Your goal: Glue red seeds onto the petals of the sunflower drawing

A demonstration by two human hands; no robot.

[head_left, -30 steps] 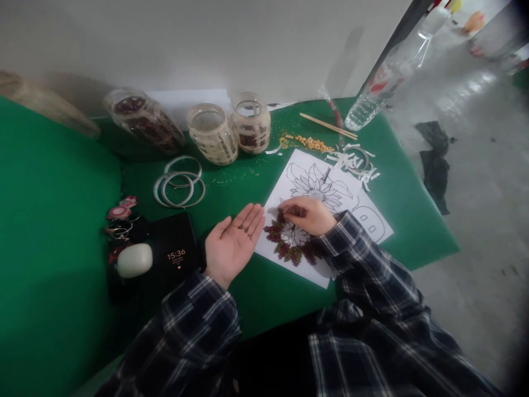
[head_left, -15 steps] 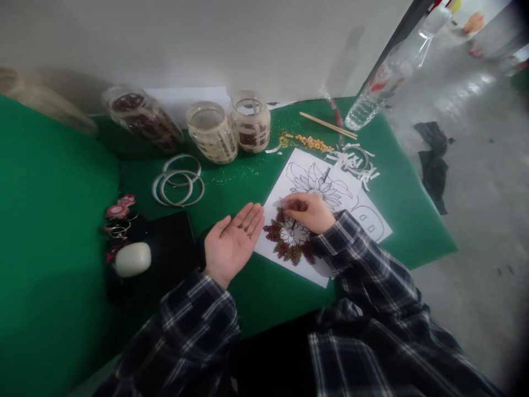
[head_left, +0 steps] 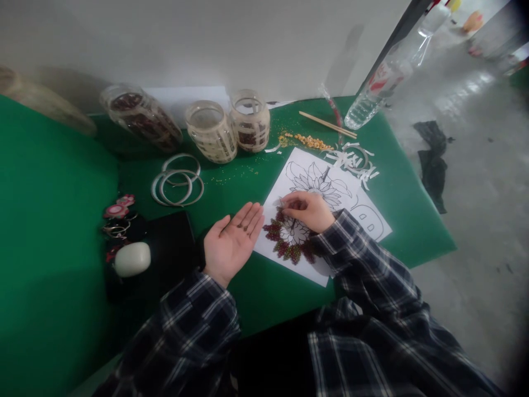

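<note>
My left hand lies palm up with its fingers stretched out. A few small dark seeds rest on it near the base of the fingers. My right hand is over the printed sheet of paper, thumb and forefinger pinched at the upper left of the flower. What the fingertips hold is too small to make out; something thin and pale shows beside them. Dark red and green beans cover the outer petals of the lower flower drawing, while its inner petals are bare line art. Above it, another flower drawing has no beans on it.
Glass jars stand along the wall, some with dark beans. Yellow kernels, wooden chopsticks, paper scraps and a clear bottle lie behind the sheet. Tape rings and a white mouse-shaped case are on the left.
</note>
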